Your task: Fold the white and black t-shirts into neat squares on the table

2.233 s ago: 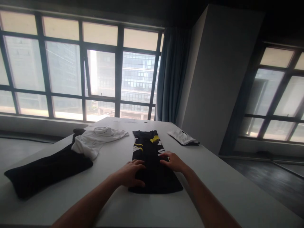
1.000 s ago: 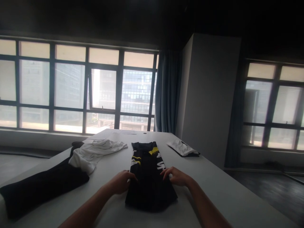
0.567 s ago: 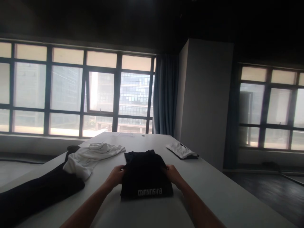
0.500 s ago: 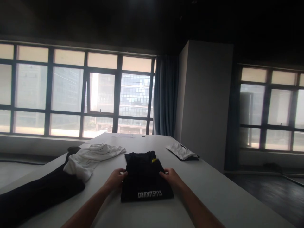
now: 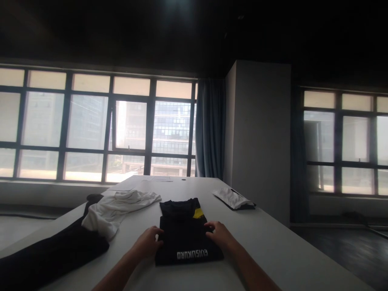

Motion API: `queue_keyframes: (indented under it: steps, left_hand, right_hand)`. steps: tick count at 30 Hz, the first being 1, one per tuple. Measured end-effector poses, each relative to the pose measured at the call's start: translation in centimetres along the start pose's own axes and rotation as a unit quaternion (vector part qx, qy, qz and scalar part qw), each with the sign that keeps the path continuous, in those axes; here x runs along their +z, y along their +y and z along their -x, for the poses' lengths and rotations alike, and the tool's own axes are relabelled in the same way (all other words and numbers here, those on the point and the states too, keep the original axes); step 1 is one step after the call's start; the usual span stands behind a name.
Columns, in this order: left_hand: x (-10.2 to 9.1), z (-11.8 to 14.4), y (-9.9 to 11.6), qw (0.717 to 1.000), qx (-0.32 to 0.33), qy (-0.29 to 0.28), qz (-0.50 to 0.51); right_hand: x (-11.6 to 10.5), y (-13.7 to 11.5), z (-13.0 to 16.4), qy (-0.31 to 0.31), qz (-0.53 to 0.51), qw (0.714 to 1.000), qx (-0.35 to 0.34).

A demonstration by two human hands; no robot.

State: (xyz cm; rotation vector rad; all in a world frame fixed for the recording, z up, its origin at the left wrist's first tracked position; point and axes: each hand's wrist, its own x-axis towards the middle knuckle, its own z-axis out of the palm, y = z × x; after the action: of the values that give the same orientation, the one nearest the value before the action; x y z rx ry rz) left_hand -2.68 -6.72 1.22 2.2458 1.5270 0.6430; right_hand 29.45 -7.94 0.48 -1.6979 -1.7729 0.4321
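Note:
A folded black T-shirt [image 5: 186, 238] lies on the white table in front of me. Pale block lettering runs along its near edge, upside down from here, and a yellow patch shows on its far right part. At the shirt's left edge, my left hand [image 5: 149, 241] is closed, thumb and forefinger pinching the cloth. My right hand [image 5: 220, 235] grips the right edge the same way, just below the yellow patch. The fingers' undersides are hidden by the cloth and the hands.
To the left, a crumpled white garment [image 5: 112, 212] lies partly over a long black garment [image 5: 54, 252]. A folded white and black garment [image 5: 233, 198] rests near the right edge of the table [image 5: 188, 186]. Beyond stand a grey pillar [image 5: 262, 137], a blue curtain [image 5: 210, 129] and windows.
The folded upper layer of the shirt has come toward me, so more of the yellow patch shows. Both hands moved slightly nearer with it. My view has tilted up a little.

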Motion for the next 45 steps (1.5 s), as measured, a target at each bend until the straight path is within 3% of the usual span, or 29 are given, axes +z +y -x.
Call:
queue_keyframes:
  steps: [8, 12, 16, 19, 22, 33, 40, 45]
  left_hand:
    - [-0.4, 0.8, 0.9, 0.995, -0.016, 0.009, -0.101]
    - [1.2, 0.6, 2.2, 0.989, 0.080, 0.068, -0.106]
    - [3.7, 0.3, 3.5, 0.980, 0.178, -0.021, -0.086]
    - [4.3, 0.4, 3.8, 0.978, 0.154, -0.099, -0.104]
    - [4.0, 0.2, 3.6, 0.976, 0.124, -0.132, -0.122]
    - [2.7, -3.2, 1.7, 0.983, 0.042, -0.118, -0.132]
    - [2.4, -5.3, -1.0, 0.983, 0.059, -0.116, -0.129]
    - [2.7, -5.2, -1.5, 0.987, 0.057, -0.083, -0.122]
  right_hand:
    - [-0.4, -1.5, 1.2, 0.014, 0.169, 0.985, 0.000]
    - [0.4, -3.6, 1.8, 0.045, 0.185, 0.979, -0.078]
    - [2.6, -5.6, 2.3, -0.054, 0.110, 0.982, -0.142]
    - [3.9, -5.6, 2.3, -0.139, 0.113, 0.974, -0.140]
    - [4.3, -4.8, 2.0, -0.155, 0.132, 0.972, -0.113]
    - [1.5, -4.5, -0.6, -0.233, 0.191, 0.951, -0.069]
    - [2.1, -2.1, -1.9, -0.163, 0.159, 0.970, -0.082]
    - [2.3, -0.8, -2.0, -0.134, 0.148, 0.978, -0.062]
